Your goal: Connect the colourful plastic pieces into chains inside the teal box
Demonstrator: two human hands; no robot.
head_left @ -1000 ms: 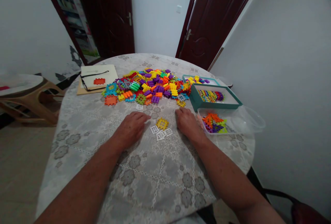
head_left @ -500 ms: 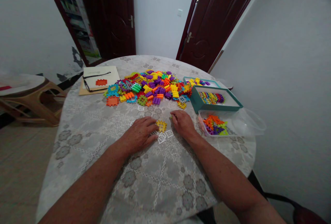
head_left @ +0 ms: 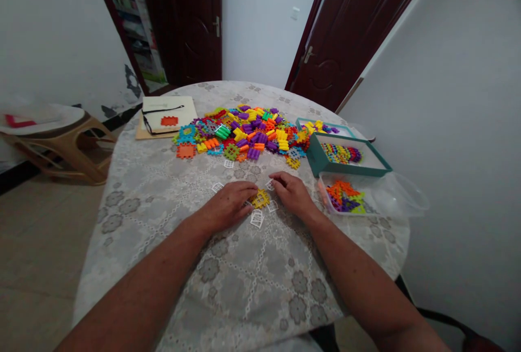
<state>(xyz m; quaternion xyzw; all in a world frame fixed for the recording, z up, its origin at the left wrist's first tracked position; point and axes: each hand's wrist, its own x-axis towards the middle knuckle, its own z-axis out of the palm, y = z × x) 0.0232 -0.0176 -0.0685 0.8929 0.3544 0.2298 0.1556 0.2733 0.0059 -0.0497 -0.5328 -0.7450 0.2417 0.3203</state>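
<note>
My left hand (head_left: 228, 206) rests low over the tablecloth, its fingers closed on the left edge of a flat yellow building block (head_left: 260, 198) with notched edges and an open window shape. To the right, my right hand (head_left: 293, 193) has thumb and fingers pinched at a small white window-frame piece (head_left: 269, 184). More white window pieces lie around the hands: a larger one (head_left: 256, 218) in front of the block, one (head_left: 272, 206) at its right, and one (head_left: 217, 187) behind my left hand, which partly covers another.
Beyond the hands spreads a heap of colourful plastic blocks (head_left: 252, 132). On the right stand a green box (head_left: 350, 168) of beads and a clear tub (head_left: 345, 212) of star-like pieces. A notebook (head_left: 179, 105) with a black cord lies at the back left.
The view has shifted, so the table appears slightly further right. My left fingers have closed over the yellow block's edge. A white window piece now shows at my right fingertips.
</note>
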